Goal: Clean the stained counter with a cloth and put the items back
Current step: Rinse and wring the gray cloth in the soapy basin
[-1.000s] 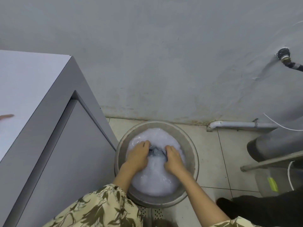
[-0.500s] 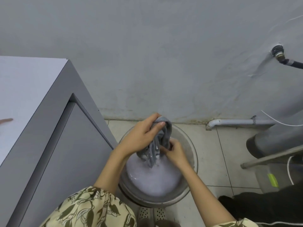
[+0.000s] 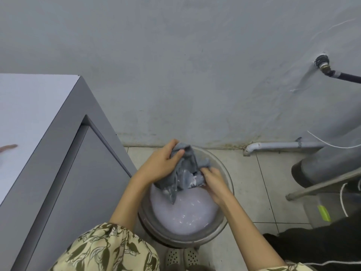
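Observation:
A wet grey cloth [image 3: 183, 173] hangs above a metal basin [image 3: 227, 182] of milky, soapy water on the floor. My left hand [image 3: 162, 163] grips the cloth's upper end. My right hand [image 3: 213, 182] grips its lower right part, just above the water. A pointed corner of the cloth dangles down toward the suds. The grey counter [image 3: 29, 114] stands to the left, with a reddish stain [image 3: 8, 148] near its left edge.
A grey plastered wall rises behind the basin. A white pipe [image 3: 283, 146] runs along its foot at the right, and a tap fitting with a dark hose [image 3: 328, 69] sits higher up. A grey cylinder and a metal bar [image 3: 322, 184] stand at the right. Beige floor tiles surround the basin.
One second ago both hands were down in the suds with the cloth. They have lifted it out of the water, and the cloth now hangs wider between them.

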Demonstrator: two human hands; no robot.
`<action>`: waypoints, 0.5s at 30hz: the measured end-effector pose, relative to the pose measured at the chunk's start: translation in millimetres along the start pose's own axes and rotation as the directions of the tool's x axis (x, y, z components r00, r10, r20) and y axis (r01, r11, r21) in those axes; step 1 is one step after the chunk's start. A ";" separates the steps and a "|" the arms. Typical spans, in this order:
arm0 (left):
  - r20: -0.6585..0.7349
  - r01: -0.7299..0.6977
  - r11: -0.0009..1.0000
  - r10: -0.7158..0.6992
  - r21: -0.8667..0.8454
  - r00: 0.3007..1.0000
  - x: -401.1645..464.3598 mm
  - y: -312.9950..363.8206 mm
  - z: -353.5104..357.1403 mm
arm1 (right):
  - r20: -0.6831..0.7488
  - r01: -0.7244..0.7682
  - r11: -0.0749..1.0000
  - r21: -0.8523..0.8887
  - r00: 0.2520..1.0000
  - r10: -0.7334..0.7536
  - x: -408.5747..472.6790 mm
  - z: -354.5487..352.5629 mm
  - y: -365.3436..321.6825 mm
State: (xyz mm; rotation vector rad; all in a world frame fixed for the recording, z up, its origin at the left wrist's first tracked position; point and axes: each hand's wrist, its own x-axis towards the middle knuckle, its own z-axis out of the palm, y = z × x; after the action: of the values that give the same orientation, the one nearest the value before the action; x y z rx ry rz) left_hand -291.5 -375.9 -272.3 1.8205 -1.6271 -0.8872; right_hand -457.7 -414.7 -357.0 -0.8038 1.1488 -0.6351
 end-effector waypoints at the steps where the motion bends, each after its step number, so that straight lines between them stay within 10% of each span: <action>1: 0.019 0.035 0.996 -0.037 0.082 0.999 1.1 -12.4 8.2 | -0.032 0.041 0.998 -0.044 0.999 -0.042 1.5 -0.8 -0.9; 8: 0.042 0.157 0.856 -0.204 0.493 0.978 -0.8 -70.1 65.0 | -0.030 0.090 0.633 -0.769 0.984 -0.177 17.2 0.7 13.7; 15: 0.069 0.149 0.762 -0.246 0.630 0.967 -6.9 -91.8 93.9 | 0.072 0.114 0.427 -0.897 0.991 -0.112 12.8 -5.2 44.1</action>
State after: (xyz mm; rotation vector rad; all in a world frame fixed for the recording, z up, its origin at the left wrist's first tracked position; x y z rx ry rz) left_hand -305.5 -354.1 -401.2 2.4632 -2.0157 -0.6102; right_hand -457.4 -400.7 -401.0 -1.8339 1.4359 -0.0372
